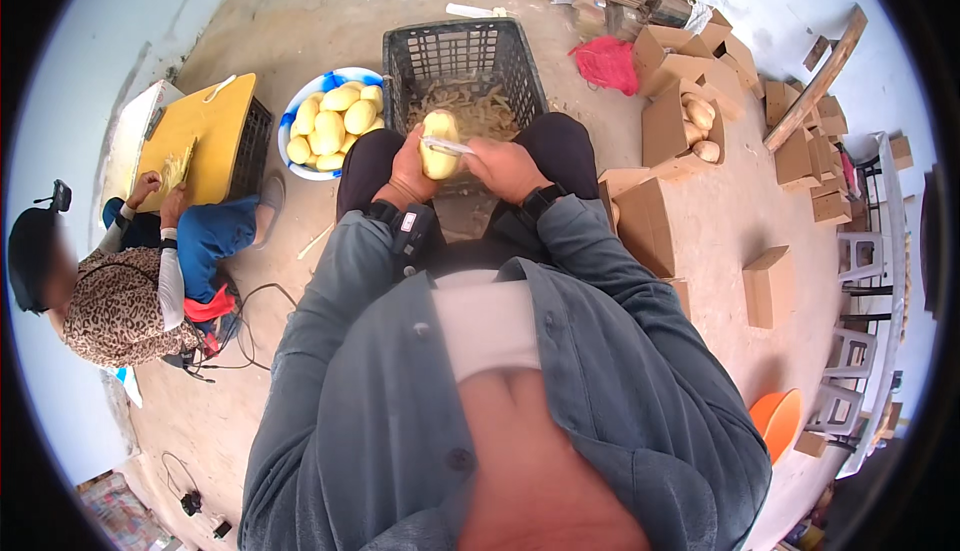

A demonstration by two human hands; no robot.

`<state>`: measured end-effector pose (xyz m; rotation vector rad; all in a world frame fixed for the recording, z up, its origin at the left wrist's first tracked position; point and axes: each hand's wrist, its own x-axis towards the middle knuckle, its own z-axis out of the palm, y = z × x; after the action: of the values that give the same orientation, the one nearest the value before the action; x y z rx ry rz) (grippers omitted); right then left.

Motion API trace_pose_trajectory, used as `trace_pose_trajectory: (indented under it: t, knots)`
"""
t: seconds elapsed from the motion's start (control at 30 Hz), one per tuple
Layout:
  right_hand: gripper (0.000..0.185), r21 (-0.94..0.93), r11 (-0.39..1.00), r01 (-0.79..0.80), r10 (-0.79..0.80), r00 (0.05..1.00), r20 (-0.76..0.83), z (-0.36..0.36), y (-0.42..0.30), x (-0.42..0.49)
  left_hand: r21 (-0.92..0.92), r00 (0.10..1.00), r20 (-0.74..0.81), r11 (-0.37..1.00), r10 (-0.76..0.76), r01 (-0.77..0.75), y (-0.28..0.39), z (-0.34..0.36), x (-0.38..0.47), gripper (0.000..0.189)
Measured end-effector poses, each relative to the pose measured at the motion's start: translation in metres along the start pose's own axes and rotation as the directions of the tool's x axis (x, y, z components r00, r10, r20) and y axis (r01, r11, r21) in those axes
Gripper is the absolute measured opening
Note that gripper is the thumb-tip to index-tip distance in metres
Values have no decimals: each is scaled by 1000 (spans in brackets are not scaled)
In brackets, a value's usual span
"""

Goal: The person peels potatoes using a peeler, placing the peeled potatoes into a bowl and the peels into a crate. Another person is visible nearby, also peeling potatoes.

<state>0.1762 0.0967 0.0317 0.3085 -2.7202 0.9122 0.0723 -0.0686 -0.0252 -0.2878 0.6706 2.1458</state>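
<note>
My left hand (411, 170) holds a mostly peeled, pale yellow potato (441, 163) upright by its left side. In my right hand (510, 168) is a white-handled peeler (450, 146), lying across the middle of the potato. Both hands are between my knees, over the near end of a black plastic crate (536, 74) with brownish peelings (480, 104) at its bottom. Just left of the crate, a blue and white basin (288, 124) is heaped with peeled potatoes (330, 130).
At the left a person (124, 299) sits at a yellow board (195, 130), hands on sliced pieces. Cardboard boxes (664, 127), one with unpeeled potatoes (697, 117), stand at the right. A red net bag (606, 64) lies beyond them; an orange basin (776, 423) is at the lower right.
</note>
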Motion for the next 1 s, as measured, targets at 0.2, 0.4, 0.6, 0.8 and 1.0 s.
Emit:
trace_pose_trajectory:
  t: [0.2,0.4,0.6,0.8,1.0]
  knots:
    - [25,30,975,-221,223,961,-165,4,24,13,127,976,210,991,-53,27,3,-6,-14,41]
    - [23,101,955,-279,292,942,-166,8,18,8,100,996,85,995,8,-17,1,4,-24,41]
    - [19,158,982,-107,147,954,-262,9,13,5,182,993,104,980,58,-76,-5,9,-29,38]
    - [19,235,948,-213,261,945,-195,8,16,3,297,984,155,946,85,-129,-8,10,-27,47]
    - [17,196,957,-214,273,894,-355,20,30,5,356,987,101,922,122,-150,-12,10,-25,49]
